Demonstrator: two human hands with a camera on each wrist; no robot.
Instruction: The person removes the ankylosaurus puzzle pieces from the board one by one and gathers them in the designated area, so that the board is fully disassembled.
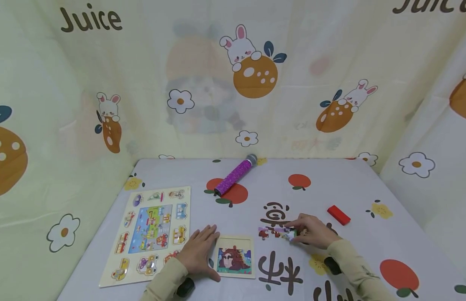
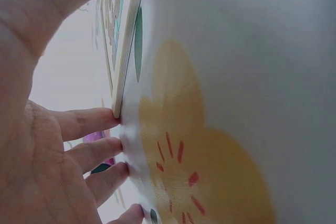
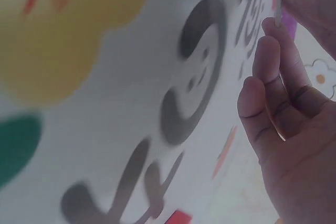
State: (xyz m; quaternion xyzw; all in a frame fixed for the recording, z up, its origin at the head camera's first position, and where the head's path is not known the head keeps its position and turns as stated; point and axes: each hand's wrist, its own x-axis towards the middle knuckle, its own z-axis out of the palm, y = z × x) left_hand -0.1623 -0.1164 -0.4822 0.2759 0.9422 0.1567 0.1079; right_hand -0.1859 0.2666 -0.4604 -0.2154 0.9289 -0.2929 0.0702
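A small square jigsaw tray (image 1: 236, 276) with a wooden rim lies near the front middle, showing a brown animal picture. My left hand (image 1: 200, 253) rests at its left side, fingers spread and fairly straight; in the left wrist view a fingertip touches the corner of the tray's rim (image 2: 123, 77). To the tray's upper right, a strip of joined jigsaw pieces (image 1: 272, 232) is near the table surface. My right hand (image 1: 312, 232) pinches its right end between thumb and fingers. The right wrist view shows only a thin edge of that strip (image 3: 278, 14) at the fingertips.
A larger wooden vehicle puzzle board (image 1: 182, 248) lies left of my left hand. Behind the tray lies a purple glittery microphone (image 1: 234, 176). A red block (image 1: 339, 215) sits beyond my right hand. The printed tablecloth (image 1: 342, 175) meets a curtain (image 1: 142, 62) at the back.
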